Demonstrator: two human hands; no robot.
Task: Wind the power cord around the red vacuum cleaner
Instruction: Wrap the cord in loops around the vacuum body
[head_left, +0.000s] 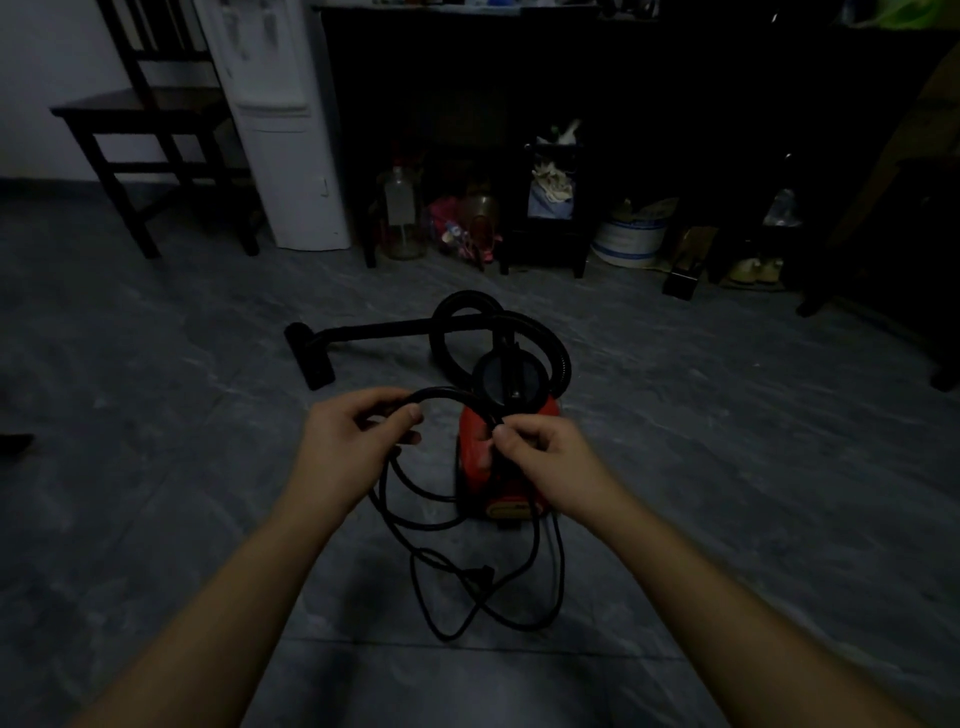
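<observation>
The red vacuum cleaner (480, 457) stands on the grey floor in the middle of the view, with a dark round top and a black hose looping behind it. Its black power cord (447, 587) lies in loose loops on the floor in front of it, the plug among them. My left hand (353, 441) grips a bunch of cord loops to the left of the vacuum. My right hand (540, 447) pinches the cord just above the red body. A short arc of cord spans between the two hands.
The hose's rigid tube and floor nozzle (311, 353) lie to the left behind the vacuum. A dark chair (150, 130) and a white appliance (280, 119) stand at the back left. Jars, a bucket and shoes sit under a dark table (571, 62) at the back.
</observation>
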